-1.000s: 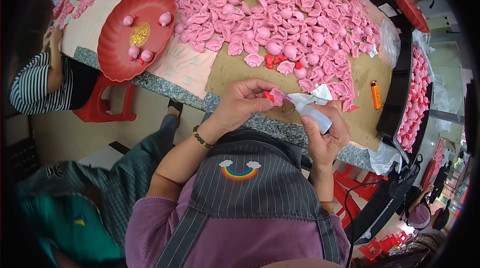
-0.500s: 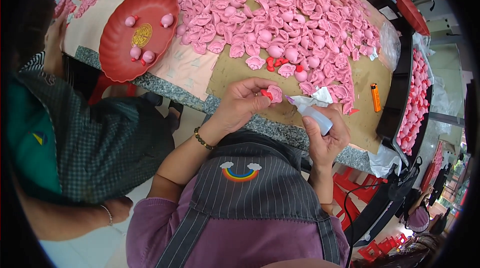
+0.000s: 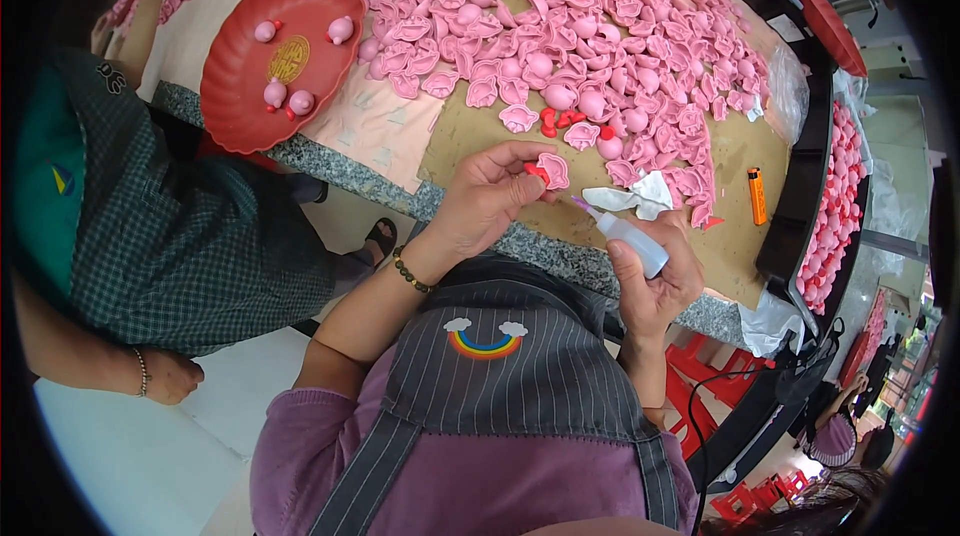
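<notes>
My left hand (image 3: 487,198) pinches a pink moulded piece (image 3: 555,171), hollow side up, with a small red part (image 3: 538,173) at its edge near my fingertips. Wrapped around a translucent squeeze bottle (image 3: 634,245) is my right hand (image 3: 660,281). The bottle tilts toward my left hand, and its thin purple tip (image 3: 581,204) is just below the pink piece, apart from it. Beyond my hands lie red bow-shaped pieces (image 3: 552,122) and a large heap of pink moulded pieces (image 3: 620,66). A crumpled white tissue (image 3: 645,198) rests behind the bottle.
A scalloped red plate (image 3: 225,101) at the left holds several round pink pieces with red parts. An orange lighter (image 3: 757,198) lies at the right, beside a black tray (image 3: 790,236) of pink-and-red pieces. A co-worker's hand (image 3: 172,377) hangs at the lower left.
The gap between the pink piece and the bottle tip has widened a little. Both my hands keep their grip. At the left, the co-worker's lowered hand has moved farther left.
</notes>
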Demonstrator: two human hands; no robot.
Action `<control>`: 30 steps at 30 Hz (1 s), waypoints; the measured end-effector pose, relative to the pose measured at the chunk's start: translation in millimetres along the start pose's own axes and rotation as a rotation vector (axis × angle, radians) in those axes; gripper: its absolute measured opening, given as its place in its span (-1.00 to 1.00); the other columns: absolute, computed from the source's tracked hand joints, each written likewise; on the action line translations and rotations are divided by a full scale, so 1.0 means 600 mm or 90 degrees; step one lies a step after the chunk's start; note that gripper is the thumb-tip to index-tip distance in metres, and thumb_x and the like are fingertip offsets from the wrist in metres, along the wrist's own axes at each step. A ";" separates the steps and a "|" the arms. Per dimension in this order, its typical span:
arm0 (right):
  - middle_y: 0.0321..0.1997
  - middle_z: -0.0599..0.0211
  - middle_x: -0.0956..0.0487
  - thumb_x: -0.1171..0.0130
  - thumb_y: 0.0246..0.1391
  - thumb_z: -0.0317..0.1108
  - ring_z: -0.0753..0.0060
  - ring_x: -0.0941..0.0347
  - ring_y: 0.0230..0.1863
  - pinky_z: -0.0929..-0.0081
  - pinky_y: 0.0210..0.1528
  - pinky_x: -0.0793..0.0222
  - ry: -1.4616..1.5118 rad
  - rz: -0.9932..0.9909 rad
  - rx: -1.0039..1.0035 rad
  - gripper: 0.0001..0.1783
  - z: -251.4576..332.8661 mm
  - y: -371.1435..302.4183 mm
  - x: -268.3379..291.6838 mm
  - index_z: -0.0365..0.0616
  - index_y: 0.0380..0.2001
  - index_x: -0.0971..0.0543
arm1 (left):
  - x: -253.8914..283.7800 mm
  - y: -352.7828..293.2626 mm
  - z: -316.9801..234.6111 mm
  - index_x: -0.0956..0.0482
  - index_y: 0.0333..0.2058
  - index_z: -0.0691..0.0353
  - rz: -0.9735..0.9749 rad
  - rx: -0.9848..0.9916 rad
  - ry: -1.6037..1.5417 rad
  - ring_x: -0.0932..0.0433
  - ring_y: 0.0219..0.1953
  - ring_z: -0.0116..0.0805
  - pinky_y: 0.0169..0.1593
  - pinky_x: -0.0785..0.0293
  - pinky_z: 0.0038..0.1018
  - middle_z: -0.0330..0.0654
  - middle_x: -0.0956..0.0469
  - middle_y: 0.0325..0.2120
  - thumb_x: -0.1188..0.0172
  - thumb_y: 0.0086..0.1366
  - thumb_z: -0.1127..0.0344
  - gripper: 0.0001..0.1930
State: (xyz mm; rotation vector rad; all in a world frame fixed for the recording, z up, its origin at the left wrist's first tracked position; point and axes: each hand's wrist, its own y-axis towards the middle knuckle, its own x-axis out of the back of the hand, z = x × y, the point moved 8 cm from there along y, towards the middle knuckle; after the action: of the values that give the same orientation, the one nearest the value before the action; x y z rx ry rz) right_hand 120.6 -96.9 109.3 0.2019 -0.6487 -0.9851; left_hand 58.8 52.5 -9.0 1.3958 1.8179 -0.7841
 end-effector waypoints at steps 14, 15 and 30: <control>-0.58 0.21 -0.48 -0.34 -0.29 -0.45 0.32 -0.27 -0.56 0.46 -0.42 -0.18 -0.021 0.008 -0.009 -0.75 -0.001 -0.007 -0.006 -0.32 -0.49 -0.53 | -0.003 -0.006 0.004 -0.38 -0.02 0.36 -0.003 -0.006 0.011 -0.48 -0.10 -0.36 -0.01 -0.42 -0.42 -0.10 -0.50 -0.16 -0.09 0.20 0.52 -0.66; -0.58 0.21 -0.48 -0.34 -0.29 -0.45 0.32 -0.27 -0.56 0.46 -0.42 -0.18 -0.021 0.007 -0.008 -0.75 0.000 -0.008 -0.007 -0.32 -0.49 -0.53 | -0.003 -0.006 0.003 -0.38 -0.02 0.35 0.001 -0.008 0.015 -0.49 -0.11 -0.36 -0.01 -0.42 -0.42 -0.10 -0.50 -0.16 -0.09 0.20 0.52 -0.66; -0.60 0.23 -0.47 -0.33 -0.30 -0.46 0.31 -0.27 -0.56 0.42 -0.38 -0.16 -0.030 -0.010 -0.028 -0.78 -0.009 -0.006 0.000 -0.31 -0.52 -0.53 | 0.000 -0.002 0.004 -0.39 -0.03 0.36 0.010 -0.016 0.014 -0.51 -0.18 -0.34 -0.05 -0.45 -0.40 -0.11 -0.51 -0.20 -0.11 0.20 0.47 -0.66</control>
State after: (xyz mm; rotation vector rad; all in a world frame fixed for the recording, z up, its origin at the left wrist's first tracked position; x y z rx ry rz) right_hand 121.2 -99.8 103.3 0.1459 -0.6684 -1.0206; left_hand 58.1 50.6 -10.6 1.4059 1.8250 -0.7381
